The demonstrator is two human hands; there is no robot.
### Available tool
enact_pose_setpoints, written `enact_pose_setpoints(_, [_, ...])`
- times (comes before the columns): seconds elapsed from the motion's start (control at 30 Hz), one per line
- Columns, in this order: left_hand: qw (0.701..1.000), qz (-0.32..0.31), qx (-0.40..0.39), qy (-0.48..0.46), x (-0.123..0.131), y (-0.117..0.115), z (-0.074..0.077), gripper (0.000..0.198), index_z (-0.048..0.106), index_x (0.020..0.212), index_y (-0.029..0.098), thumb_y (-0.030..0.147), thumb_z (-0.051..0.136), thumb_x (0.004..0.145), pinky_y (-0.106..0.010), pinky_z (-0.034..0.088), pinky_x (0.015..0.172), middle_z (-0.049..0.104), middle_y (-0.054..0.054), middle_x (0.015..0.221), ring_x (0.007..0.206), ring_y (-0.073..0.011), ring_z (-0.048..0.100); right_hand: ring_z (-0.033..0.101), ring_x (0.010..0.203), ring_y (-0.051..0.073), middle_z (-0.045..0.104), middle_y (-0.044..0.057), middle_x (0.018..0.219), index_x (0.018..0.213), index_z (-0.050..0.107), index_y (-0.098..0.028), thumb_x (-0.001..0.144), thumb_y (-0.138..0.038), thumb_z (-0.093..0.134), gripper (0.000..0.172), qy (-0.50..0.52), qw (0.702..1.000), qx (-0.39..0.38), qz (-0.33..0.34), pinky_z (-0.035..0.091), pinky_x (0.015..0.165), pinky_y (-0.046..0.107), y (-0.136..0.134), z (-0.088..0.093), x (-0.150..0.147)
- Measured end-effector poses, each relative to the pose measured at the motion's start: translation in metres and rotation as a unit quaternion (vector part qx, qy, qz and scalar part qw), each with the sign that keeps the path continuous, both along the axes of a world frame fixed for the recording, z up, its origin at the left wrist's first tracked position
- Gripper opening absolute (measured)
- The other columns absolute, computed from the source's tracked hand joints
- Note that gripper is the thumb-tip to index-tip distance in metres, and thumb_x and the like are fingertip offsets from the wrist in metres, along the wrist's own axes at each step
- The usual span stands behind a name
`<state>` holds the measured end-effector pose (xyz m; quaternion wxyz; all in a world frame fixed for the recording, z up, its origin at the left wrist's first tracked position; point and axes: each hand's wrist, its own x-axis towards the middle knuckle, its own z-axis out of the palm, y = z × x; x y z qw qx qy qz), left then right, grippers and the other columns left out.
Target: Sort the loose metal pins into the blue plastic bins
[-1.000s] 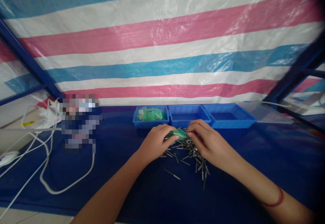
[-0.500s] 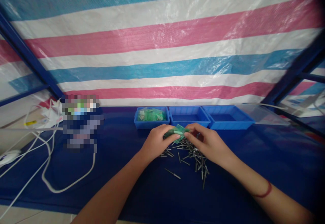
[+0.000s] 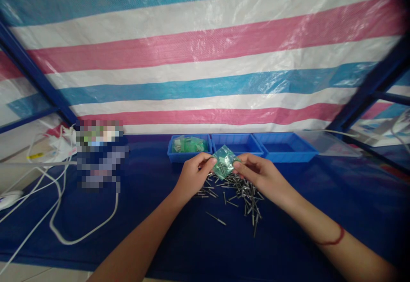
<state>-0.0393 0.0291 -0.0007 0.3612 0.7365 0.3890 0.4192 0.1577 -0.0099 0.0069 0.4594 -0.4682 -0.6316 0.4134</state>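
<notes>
Between my two hands a small green see-through plastic bag (image 3: 224,162) is held up by its left and right corners. My left hand (image 3: 196,173) pinches one corner between thumb and fingers. The opposite corner is pinched by my right hand (image 3: 261,173). Something pale and some thin metal pieces show through the bag, too small to make out fully. Just below it lies a loose heap of metal rivets (image 3: 245,190), partly hidden by my hands. One rivet (image 3: 217,219) lies apart, nearer to me.
Three blue bins stand in a row behind my hands. The left bin (image 3: 173,157) holds green bags; the middle bin (image 3: 238,139) and right bin (image 3: 288,159) are beside it. White cables (image 3: 68,241) and a blurred-out patch are at left.
The green bag was bunched between my fingers and is now spread flat, facing me. My hands have drawn slightly apart.
</notes>
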Motion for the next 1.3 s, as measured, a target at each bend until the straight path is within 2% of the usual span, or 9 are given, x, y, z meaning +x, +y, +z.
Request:
enact_pose_setpoints(0.23, [0.997,-0.039,-0.069,-0.018,0.002,-0.002,0.003,0.026,0.06,0.084,0.016,0.04,0.052,0.088,-0.023,0.043,0.063,0.057,0.002,0.069,0.066,-0.0129,0.058,0.045,0.057,0.011,0.051,-0.003,0.061,0.07,0.048,-0.019,0.084,-0.046,0.058,0.032,0.006,1.0,0.016,-0.012,0.035,0.056,0.025,0.0,0.0,0.003])
enact_pose_setpoints(0.47, [0.995,-0.062,-0.082,0.001,0.001,-0.002,0.005,0.025,0.06,0.086,0.016,0.04,0.052,0.088,-0.023,0.043,0.062,0.059,0.001,0.069,0.065,-0.0127,0.057,0.034,0.052,0.009,0.037,-0.006,0.059,0.069,0.042,-0.02,0.086,-0.047,0.054,0.034,-0.023,0.999,0.042,-0.006,0.028,0.048,0.024,-0.006,0.003,0.0])
enact_pose_setpoints(0.63, [0.997,-0.053,-0.063,-0.012,0.0,-0.004,0.008,0.024,0.059,0.082,0.016,0.039,0.052,0.088,-0.021,0.04,0.057,0.056,0.004,0.06,0.056,-0.0099,0.052,0.04,0.048,0.009,0.049,-0.004,0.057,0.08,0.054,-0.019,0.085,-0.047,0.055,0.029,0.016,1.0,0.003,-0.004,0.032,0.045,0.023,-0.003,0.005,0.0])
enact_pose_setpoints(0.77, [0.997,-0.037,-0.056,-0.05,0.003,-0.005,0.007,0.025,0.06,0.083,0.015,0.038,0.051,0.089,-0.022,0.042,0.06,0.059,0.002,0.065,0.058,-0.0102,0.054,0.048,0.049,0.01,0.06,0.0,0.065,0.093,0.06,-0.018,0.083,-0.045,0.058,0.028,0.069,0.997,-0.035,-0.022,0.037,0.043,0.023,-0.002,0.008,0.001])
enact_pose_setpoints(0.9, [0.996,-0.002,-0.063,-0.065,0.004,-0.004,0.007,0.033,0.063,0.096,0.016,0.042,0.044,0.092,-0.024,0.045,0.064,0.063,-0.001,0.072,0.064,-0.013,0.058,0.057,0.059,0.014,0.065,0.004,0.07,0.088,0.065,-0.016,0.084,-0.045,0.056,0.031,0.075,0.996,-0.012,-0.038,0.046,0.05,0.026,-0.003,0.01,0.001])
enact_pose_setpoints(0.97, [0.996,0.008,-0.064,-0.065,0.004,-0.003,0.008,0.032,0.064,0.094,0.016,0.043,0.046,0.091,-0.025,0.046,0.065,0.062,-0.001,0.071,0.067,-0.014,0.06,0.059,0.061,0.015,0.065,0.004,0.07,0.086,0.065,-0.016,0.083,-0.046,0.056,0.031,0.061,0.998,0.0,-0.036,0.048,0.052,0.027,-0.003,0.008,0.001])
enact_pose_setpoints(1.1, [0.994,-0.015,-0.073,-0.075,0.003,-0.004,0.004,0.024,0.06,0.094,0.017,0.038,0.058,0.085,-0.025,0.048,0.065,0.061,0.0,0.075,0.068,-0.0133,0.06,0.061,0.066,0.016,0.066,0.004,0.076,0.089,0.063,-0.018,0.078,-0.042,0.064,0.027,0.03,0.998,0.035,-0.044,0.05,0.055,0.028,-0.002,0.003,-0.002])
enact_pose_setpoints(1.2, [0.995,-0.041,-0.068,-0.061,0.004,-0.004,-0.001,0.027,0.059,0.106,0.018,0.035,0.058,0.085,-0.025,0.048,0.065,0.061,0.0,0.079,0.068,-0.013,0.06,0.061,0.071,0.017,0.066,0.004,0.08,0.087,0.062,-0.019,0.08,-0.04,0.061,0.022,-0.006,0.996,0.078,-0.048,0.05,0.062,0.031,-0.001,-0.001,-0.002])
enact_pose_setpoints(1.3, [0.999,-0.028,-0.03,-0.031,0.003,-0.002,-0.002,0.026,0.062,0.106,0.019,0.034,0.056,0.086,-0.025,0.048,0.067,0.065,-0.003,0.086,0.072,-0.014,0.061,0.062,0.078,0.019,0.067,0.005,0.087,0.095,0.061,-0.02,0.084,-0.037,0.057,0.021,-0.038,0.993,0.099,-0.05,0.05,0.067,0.033,0.0,-0.004,0.0])
